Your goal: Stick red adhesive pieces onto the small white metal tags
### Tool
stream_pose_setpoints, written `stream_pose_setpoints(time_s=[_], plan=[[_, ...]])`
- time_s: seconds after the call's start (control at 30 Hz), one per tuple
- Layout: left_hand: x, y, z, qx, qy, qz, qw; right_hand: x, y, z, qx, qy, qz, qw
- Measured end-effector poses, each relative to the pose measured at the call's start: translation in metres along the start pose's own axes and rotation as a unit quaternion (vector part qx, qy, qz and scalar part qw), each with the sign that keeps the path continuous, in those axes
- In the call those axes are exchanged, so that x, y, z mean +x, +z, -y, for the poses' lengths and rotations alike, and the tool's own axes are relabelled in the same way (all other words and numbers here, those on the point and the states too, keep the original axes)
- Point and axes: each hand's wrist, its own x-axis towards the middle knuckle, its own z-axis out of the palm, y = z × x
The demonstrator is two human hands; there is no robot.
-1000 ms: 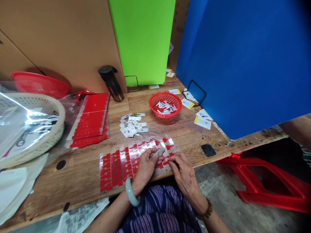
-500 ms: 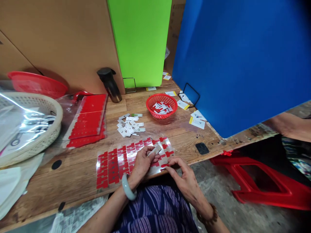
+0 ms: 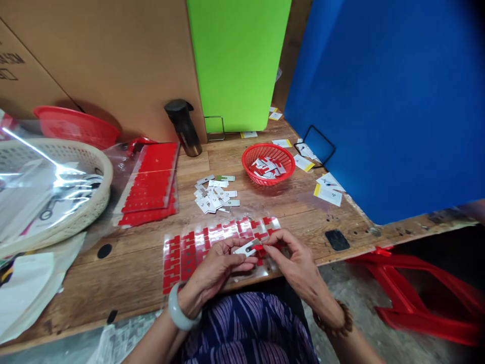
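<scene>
Between thumb and fingers, my left hand grips a small white and silver flat piece with a dark round hole. My right hand pinches a red sticker against the right end of that piece. Beneath both hands lies a clear sheet of red stickers, partly covered by them. Beyond the sheet is a loose pile of similar white pieces. A red basket behind the sheet holds several white pieces with red on them.
A black tumbler stands by the cardboard at the back. Stacked red sheets and a cream basket are at left. Green and blue boards rise behind. A red stool stands right, below the table edge.
My right hand has lifted a red sticker from the sheet and brought it up to the piece in my left hand. The left hand has turned the piece flatter. The view has shifted slightly.
</scene>
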Motion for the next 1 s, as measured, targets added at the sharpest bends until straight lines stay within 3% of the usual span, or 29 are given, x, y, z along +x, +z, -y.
stream_pose_setpoints(time_s=[0.17, 0.4, 1.0], plan=[[-0.006, -0.008, 0.000, -0.004, -0.018, 0.002, 1.000, 0.007, 0.012, 0.006, 0.010, -0.006, 0.057, 0.998], [-0.008, -0.010, -0.007, 0.008, -0.023, 0.023, 0.999, 0.008, 0.013, 0.011, -0.019, -0.021, 0.097, 0.995], [-0.009, 0.002, -0.003, 0.033, -0.030, -0.006, 0.999, 0.000, 0.012, 0.004, -0.032, -0.028, 0.095, 0.995]])
